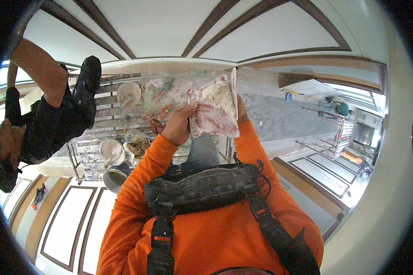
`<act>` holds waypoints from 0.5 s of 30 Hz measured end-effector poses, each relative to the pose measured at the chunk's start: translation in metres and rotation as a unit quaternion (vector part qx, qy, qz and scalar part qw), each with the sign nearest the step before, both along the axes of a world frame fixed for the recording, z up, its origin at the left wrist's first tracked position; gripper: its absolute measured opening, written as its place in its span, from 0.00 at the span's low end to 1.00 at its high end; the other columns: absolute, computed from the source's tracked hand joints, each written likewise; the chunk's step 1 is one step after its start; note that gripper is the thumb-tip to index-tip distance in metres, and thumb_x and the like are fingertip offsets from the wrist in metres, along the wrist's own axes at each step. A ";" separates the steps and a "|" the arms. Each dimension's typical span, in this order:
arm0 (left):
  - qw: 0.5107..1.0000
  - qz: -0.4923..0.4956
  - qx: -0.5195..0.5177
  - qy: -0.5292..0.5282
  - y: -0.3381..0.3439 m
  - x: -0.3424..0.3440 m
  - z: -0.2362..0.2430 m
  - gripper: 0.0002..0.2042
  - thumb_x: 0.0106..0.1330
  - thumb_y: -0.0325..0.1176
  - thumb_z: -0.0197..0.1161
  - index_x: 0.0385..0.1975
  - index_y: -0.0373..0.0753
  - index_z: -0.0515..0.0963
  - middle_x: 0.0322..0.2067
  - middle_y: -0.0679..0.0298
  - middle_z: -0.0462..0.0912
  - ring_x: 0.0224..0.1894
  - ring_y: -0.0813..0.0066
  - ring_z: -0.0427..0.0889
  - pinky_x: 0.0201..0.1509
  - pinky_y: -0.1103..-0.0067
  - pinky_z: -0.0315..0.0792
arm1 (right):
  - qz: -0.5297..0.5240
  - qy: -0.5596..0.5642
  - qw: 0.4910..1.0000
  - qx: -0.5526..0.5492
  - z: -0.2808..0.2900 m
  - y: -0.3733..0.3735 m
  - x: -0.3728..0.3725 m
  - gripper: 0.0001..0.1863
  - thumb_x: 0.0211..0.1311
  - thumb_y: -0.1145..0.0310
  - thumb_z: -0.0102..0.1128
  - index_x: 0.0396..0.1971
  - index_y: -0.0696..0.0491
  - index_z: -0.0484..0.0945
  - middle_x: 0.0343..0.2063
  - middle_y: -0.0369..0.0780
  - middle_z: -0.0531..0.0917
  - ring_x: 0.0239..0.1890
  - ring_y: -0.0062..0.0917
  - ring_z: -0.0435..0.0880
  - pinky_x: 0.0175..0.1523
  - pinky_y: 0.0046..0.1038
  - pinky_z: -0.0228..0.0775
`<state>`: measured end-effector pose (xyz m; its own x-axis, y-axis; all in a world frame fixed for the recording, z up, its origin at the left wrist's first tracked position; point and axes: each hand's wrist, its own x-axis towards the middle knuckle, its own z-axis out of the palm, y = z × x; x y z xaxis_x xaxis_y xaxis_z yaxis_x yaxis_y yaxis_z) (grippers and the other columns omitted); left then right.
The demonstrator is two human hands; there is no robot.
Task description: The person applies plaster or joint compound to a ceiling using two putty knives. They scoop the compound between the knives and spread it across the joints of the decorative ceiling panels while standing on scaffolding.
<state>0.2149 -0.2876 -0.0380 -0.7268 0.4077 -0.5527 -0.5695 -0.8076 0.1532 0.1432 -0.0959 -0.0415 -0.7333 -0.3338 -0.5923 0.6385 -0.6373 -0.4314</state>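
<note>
In front of my chest, my left hand [179, 123] grips the left edge of a red-and-white, putty-smeared sheet or bag [214, 121]; I cannot tell which. A thick mass of cream-coloured putty [221, 95] lies on its upper part. Along its right side stands a thin, pale flat blade [234, 91], seen nearly edge-on, touching the putty. My right hand [242, 110] is closed behind this blade, its fingers mostly hidden. Both of my arms are in orange sleeves.
I am above a slatted scaffold platform [92, 110]. On it stand a white bucket [129, 94], a second putty-smeared bucket [112, 153] and a dark bucket [115, 178]. Another person in dark clothes [55, 117] is close at the left. A metal scaffold [330, 142] stands at the right.
</note>
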 end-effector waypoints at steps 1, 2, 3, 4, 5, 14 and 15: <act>0.974 -0.035 -0.159 0.156 0.008 0.005 -0.012 0.14 0.70 0.31 0.51 0.49 0.30 0.75 0.45 0.55 0.81 0.48 0.66 0.82 0.53 0.73 0.76 | 0.036 -0.012 0.999 -0.032 -0.040 0.022 0.002 0.25 0.74 0.56 0.43 0.62 0.56 0.67 0.57 0.43 0.76 0.57 0.34 0.77 0.63 0.37 0.69; 0.900 -0.041 -0.335 0.275 0.012 0.011 -0.022 0.17 0.73 0.38 0.50 0.49 0.29 0.76 0.46 0.55 0.82 0.47 0.65 0.83 0.54 0.71 0.77 | 0.058 0.011 0.998 -0.016 -0.052 0.031 0.002 0.25 0.73 0.55 0.45 0.62 0.56 0.67 0.57 0.44 0.76 0.57 0.34 0.76 0.63 0.36 0.69; 0.906 -0.064 -0.317 0.272 0.011 0.008 -0.010 0.18 0.73 0.38 0.50 0.50 0.29 0.75 0.47 0.55 0.82 0.47 0.65 0.83 0.54 0.71 0.77 | 0.076 0.031 0.997 0.001 -0.059 0.041 0.005 0.26 0.72 0.55 0.47 0.62 0.56 0.67 0.57 0.44 0.76 0.58 0.33 0.76 0.63 0.36 0.69; 0.911 -0.076 -0.292 0.280 0.014 0.008 -0.006 0.18 0.72 0.38 0.50 0.51 0.29 0.74 0.47 0.55 0.81 0.47 0.64 0.83 0.54 0.71 0.77 | 0.093 0.051 0.994 0.018 -0.064 0.053 0.008 0.26 0.71 0.54 0.48 0.62 0.55 0.68 0.57 0.44 0.76 0.58 0.33 0.76 0.63 0.36 0.68; 0.914 -0.079 -0.281 0.281 0.007 0.008 -0.005 0.18 0.72 0.38 0.50 0.52 0.29 0.74 0.47 0.54 0.81 0.47 0.64 0.83 0.55 0.71 0.77 | 0.117 0.072 0.990 0.041 -0.052 0.045 0.004 0.26 0.70 0.54 0.51 0.60 0.55 0.69 0.54 0.43 0.77 0.54 0.31 0.78 0.59 0.34 0.71; 0.981 0.083 -0.164 0.060 -0.057 -0.031 -0.014 0.18 0.71 0.35 0.55 0.56 0.32 0.72 0.49 0.59 0.81 0.49 0.71 0.82 0.53 0.74 0.79 | 0.253 0.087 0.798 0.540 -0.075 0.165 -0.018 0.15 0.64 0.57 0.58 0.42 0.52 0.79 0.32 0.34 0.82 0.26 0.18 0.79 0.26 0.21 0.68; 0.970 0.081 -0.222 0.062 -0.065 -0.034 -0.020 0.18 0.71 0.35 0.55 0.56 0.33 0.72 0.49 0.60 0.81 0.49 0.72 0.82 0.52 0.75 0.79 | 0.150 0.041 0.840 0.519 -0.083 0.175 -0.007 0.15 0.65 0.57 0.56 0.42 0.51 0.79 0.32 0.34 0.82 0.28 0.18 0.78 0.27 0.22 0.68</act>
<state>0.1812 -0.3525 -0.0577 -0.8335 0.0243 -0.5520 -0.3955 -0.7239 0.5653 0.1360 0.0787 -0.1249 -0.7603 0.1547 -0.6309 0.6450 0.2946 -0.7051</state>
